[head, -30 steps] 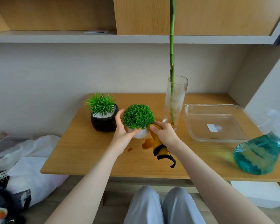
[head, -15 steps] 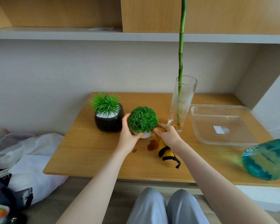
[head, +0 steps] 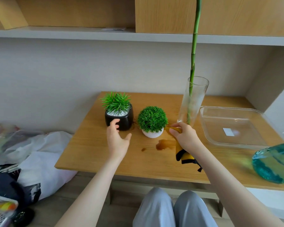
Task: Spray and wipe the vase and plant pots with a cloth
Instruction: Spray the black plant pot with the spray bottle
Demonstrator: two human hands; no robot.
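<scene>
A small white pot [head: 152, 134] with a round green bush stands mid-table. To its left sits a black square pot [head: 125, 119] with spiky green leaves. A tall clear glass vase [head: 193, 102] with a bamboo stalk stands to the right. My left hand [head: 117, 138] hovers spread in front of the black pot, fingertips near its front face, holding nothing. My right hand [head: 184, 136] grips a yellow cloth with black trim [head: 185, 155] just right of the white pot, in front of the vase. A blue spray bottle [head: 275, 163] sits at the right edge, partly cut off.
A clear plastic tray [head: 208, 126] lies right of the vase. Brown wet patches [head: 164, 144] mark the wooden table [head: 92, 154] in front of the white pot. Bags and clutter [head: 31, 154] lie on the floor at left. A shelf [head: 72, 32] runs overhead.
My left hand has let go of the white pot and moved left toward the black pot. My right hand with the cloth has drawn slightly away from the white pot.
</scene>
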